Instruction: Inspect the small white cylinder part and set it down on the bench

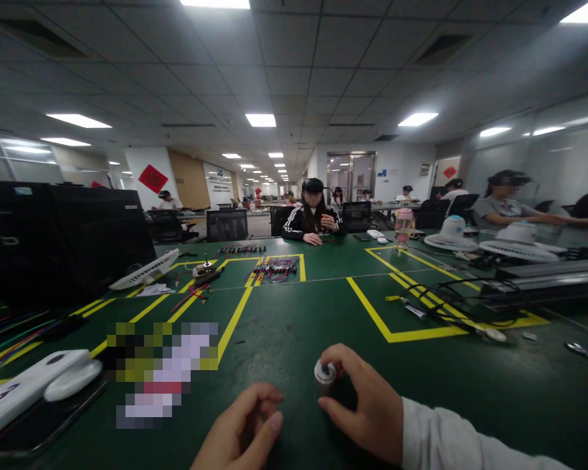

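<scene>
Two bare hands show at the bottom edge of the view. The right hand [367, 405] emerges from a long white fabric sleeve [451, 440], softly creased, reaching to the wrist. The left hand [242, 431] shows no sleeve, ring or watch.

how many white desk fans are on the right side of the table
2. One white fan stands at the far right of the green table; the other fan is just right of it, nearer the camera. More may be hidden beyond the frame's right edge.
</scene>
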Demonstrator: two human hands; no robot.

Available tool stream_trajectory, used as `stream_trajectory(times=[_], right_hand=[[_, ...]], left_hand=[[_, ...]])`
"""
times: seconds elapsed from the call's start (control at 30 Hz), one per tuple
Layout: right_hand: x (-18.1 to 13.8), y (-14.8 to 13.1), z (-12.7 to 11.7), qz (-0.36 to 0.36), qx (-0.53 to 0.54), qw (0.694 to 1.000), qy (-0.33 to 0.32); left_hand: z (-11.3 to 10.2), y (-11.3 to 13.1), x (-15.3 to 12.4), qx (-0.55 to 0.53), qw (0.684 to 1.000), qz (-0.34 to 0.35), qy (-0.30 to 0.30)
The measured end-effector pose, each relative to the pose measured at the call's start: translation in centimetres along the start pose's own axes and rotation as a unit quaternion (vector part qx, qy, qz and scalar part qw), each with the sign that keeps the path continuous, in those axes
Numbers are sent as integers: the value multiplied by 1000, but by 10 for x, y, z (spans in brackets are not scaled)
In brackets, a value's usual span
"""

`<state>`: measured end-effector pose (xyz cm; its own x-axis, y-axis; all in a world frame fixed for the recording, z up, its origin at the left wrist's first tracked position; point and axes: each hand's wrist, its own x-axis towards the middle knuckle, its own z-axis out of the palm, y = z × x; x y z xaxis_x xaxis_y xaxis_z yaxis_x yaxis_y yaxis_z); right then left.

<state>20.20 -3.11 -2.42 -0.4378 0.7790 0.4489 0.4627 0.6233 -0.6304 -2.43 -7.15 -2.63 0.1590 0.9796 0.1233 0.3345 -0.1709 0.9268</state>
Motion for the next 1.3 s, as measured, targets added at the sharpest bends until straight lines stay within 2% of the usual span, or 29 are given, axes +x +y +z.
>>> stream_trajectory(times=[0.03, 0.13, 0.27, 0.43, 0.57, 0.8, 0.93, 1.13, 1.3], right_hand=[[0, 0, 1, 6, 14, 1000, 6], [0, 0, 3, 30, 69, 997, 13], [2, 0, 3, 50, 108, 993, 10], [3, -1, 2, 65, 116, 991, -8], [2, 0, 2, 66, 96, 993, 0], [-2, -1, 1, 58, 75, 995, 16], [-4, 0, 0, 55, 53, 997, 16], [-3, 0, -7, 62, 41, 997, -11], [-14, 20, -37, 92, -51, 992, 72]], left_hand=[[11, 6, 7, 11, 999, 30, 16], [37, 21, 27, 21, 998, 60, 29], [52, 33, 41, 36, 993, 100, 42], [47, 39, 43, 49, 990, 123, 55], [36, 39, 45, 65, 991, 103, 57], [27, 23, 47, 180, 977, 110, -28], [28, 18, 45, 243, 963, 107, -37], [25, 12, 44, 255, 959, 113, -42], [17, 10, 41, 217, 968, 115, -43]])
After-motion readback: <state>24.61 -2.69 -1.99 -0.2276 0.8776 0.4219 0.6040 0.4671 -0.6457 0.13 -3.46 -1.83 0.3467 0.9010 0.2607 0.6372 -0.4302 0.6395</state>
